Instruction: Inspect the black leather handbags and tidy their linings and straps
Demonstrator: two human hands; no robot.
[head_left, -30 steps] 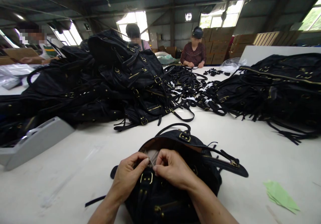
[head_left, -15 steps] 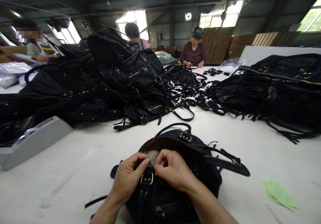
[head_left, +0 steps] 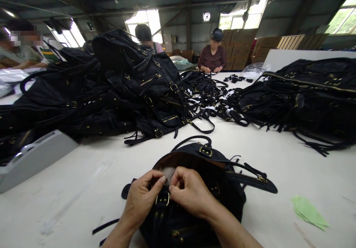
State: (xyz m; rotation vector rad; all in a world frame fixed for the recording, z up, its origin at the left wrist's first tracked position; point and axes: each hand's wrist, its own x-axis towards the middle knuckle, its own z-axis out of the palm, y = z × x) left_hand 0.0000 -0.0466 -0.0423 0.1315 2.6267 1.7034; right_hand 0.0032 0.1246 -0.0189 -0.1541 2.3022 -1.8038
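A black handbag [head_left: 191, 207] with brass buckles, studs and zips lies on the table before me, its top unzipped and a brown lining showing. At the near edge of the opening, my left hand [head_left: 144, 194] is closed, thumb and forefinger pinched together. My right hand [head_left: 190, 192] pinches close beside it, just right of a brass buckle [head_left: 162, 199]. Thin dark threads [head_left: 170, 174] show at the fingertips of both hands, against something pale inside the bag. The exact pinch points are partly hidden by the fingers.
A heap of black bags [head_left: 111, 88] rises at the left, another pile [head_left: 311, 96] at the right. Between them lie bundled black straps [head_left: 208, 96]. A grey stand [head_left: 41, 155] and green paper pieces [head_left: 310, 211] flank me. Several people work beyond, one in maroon [head_left: 213, 57].
My right hand has shifted very slightly left and its fingers have curled a little. Both hands stay pinched at the bag's opening. At the far left, a second person has come partly into view.
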